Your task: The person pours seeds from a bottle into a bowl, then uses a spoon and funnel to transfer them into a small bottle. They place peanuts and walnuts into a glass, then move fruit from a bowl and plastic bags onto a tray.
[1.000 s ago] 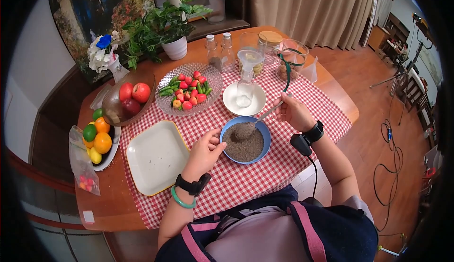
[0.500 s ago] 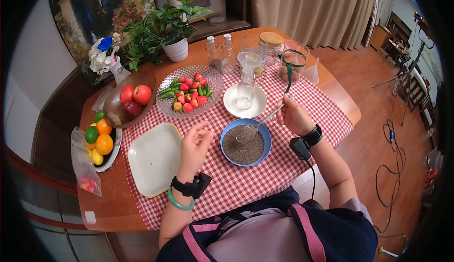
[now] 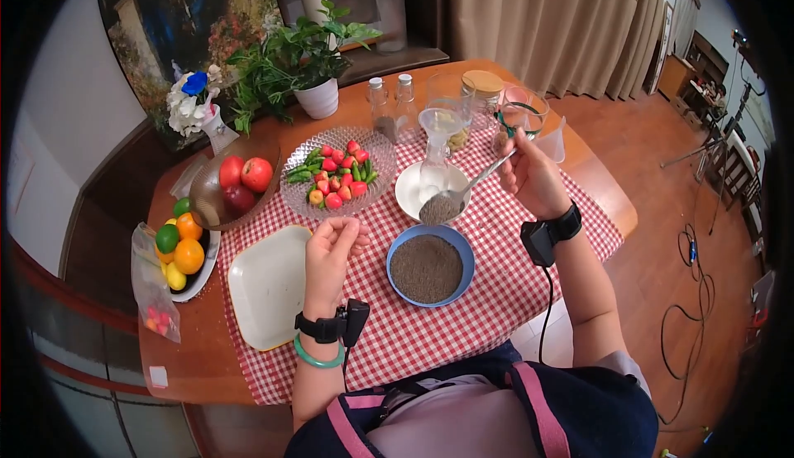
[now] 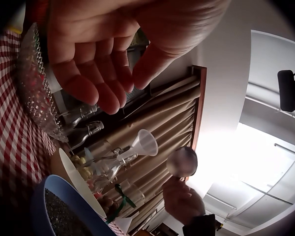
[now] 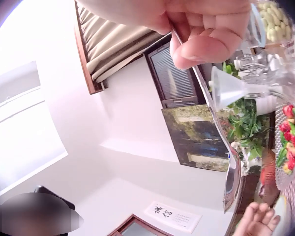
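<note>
My right hand pinches the handle of a metal spoon, its bowl heaped with dark grains above the far rim of the blue bowl. That bowl holds more of the grains. Behind the spoon, a glass bottle with a clear funnel in its neck stands in a white bowl. In the right wrist view the spoon runs down from my fingers, beside the funnel. My left hand, fingers loosely bent and holding nothing, hovers between the white tray and the blue bowl.
A glass plate of strawberries and green peppers lies beyond my left hand. Fruit bowls are at the left. Corked and stoppered glass containers stand at the back, with a potted plant to their left. A second funnel stands at the right.
My left hand has let go of the blue bowl's rim and moved left. My right hand has lifted the spoon out of the grains, up towards the bottle.
</note>
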Demonstrator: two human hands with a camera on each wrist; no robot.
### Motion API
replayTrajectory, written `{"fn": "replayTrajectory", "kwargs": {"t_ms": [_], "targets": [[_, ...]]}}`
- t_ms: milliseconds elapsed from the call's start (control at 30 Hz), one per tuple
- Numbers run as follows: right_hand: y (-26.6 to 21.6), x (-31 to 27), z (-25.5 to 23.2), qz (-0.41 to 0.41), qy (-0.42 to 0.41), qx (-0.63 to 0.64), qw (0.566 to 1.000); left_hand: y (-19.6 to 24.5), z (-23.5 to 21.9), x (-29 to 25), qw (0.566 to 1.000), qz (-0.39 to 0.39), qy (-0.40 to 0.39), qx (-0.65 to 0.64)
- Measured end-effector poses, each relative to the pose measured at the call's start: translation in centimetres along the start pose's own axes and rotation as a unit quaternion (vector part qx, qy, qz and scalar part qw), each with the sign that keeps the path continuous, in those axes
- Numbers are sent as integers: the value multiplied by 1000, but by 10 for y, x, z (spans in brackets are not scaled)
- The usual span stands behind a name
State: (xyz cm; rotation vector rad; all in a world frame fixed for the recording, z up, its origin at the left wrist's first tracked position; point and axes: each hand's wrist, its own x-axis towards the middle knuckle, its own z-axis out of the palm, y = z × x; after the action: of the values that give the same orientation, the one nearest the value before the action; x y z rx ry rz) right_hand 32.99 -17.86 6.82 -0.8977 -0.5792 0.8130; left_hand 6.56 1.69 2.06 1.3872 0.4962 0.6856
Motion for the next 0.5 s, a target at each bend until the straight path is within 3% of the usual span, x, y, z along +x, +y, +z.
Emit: {"fn": "replayTrajectory", "kwargs": {"t_ms": [100, 233, 500], "targets": [[-29, 13, 2, -70, -28, -1, 997, -5, -1, -2, 1000, -3, 4, 2], [-67, 26, 11, -93, 2, -15, 996, -9, -6, -7, 1000, 1, 14, 10], [-87, 59, 1, -134, 70, -101, 983, -10, -9, -11, 1000, 14, 4, 1]]}}
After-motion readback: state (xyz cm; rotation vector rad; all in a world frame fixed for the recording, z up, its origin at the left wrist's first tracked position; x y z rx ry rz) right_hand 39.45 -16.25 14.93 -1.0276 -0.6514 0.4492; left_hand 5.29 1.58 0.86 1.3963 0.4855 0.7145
